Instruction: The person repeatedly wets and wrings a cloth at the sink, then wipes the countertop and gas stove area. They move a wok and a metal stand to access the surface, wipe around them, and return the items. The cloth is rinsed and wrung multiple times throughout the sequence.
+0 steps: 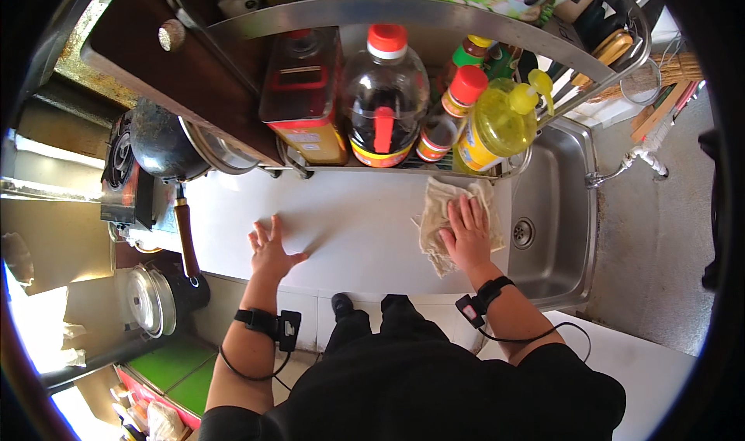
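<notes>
My right hand (467, 240) lies flat, fingers together, on a cream cloth (433, 231) spread on the white countertop (361, 231). The cloth is rumpled, with a frayed lower edge, and sits close to the left rim of the stainless steel sink (553, 225). Over the left part of the counter is my left hand (273, 254), fingers spread and holding nothing. It casts a shadow on the surface; whether it touches the counter I cannot tell.
A metal rack (407, 13) behind the counter carries a dark sauce bottle (387, 103), an oil tin (302, 103) and a yellow pump bottle (495, 121). Leftward, a wok (163, 141) rests near a gas stove (125, 167), its wooden handle (185, 237) jutting forward. A rice cooker (157, 301) stands lower left.
</notes>
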Available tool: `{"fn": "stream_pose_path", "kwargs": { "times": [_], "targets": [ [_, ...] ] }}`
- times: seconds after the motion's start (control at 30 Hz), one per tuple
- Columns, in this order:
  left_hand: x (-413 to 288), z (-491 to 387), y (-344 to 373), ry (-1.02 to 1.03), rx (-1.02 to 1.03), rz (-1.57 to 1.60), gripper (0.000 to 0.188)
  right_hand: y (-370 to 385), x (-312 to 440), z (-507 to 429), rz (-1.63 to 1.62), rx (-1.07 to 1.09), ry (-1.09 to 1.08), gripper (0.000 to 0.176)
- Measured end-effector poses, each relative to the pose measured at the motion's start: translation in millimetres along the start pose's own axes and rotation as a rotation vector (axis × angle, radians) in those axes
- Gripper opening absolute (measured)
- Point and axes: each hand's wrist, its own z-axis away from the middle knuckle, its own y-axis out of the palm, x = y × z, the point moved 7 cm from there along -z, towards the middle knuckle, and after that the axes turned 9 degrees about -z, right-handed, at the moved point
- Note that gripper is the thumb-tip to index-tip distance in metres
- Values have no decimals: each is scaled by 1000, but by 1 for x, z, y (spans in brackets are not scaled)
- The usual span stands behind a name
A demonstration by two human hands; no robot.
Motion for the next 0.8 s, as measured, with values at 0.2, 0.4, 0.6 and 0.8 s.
{"fn": "stream_pose_path", "kwargs": {
  "times": [0.2,0.4,0.6,0.8],
  "targets": [
    [38,16,-8,341,-326,559,46,45,13,-40,198,-9,240,57],
    [136,-3,22,236,53,807,28,106,142,-87,53,-24,88,69],
    [206,-12,36,479,-31,529,12,146,281,-57,-190,87,-169,56],
    [244,-33,54,415,116,652,15,112,197,-25,59,35,379,54]
  ]
}}
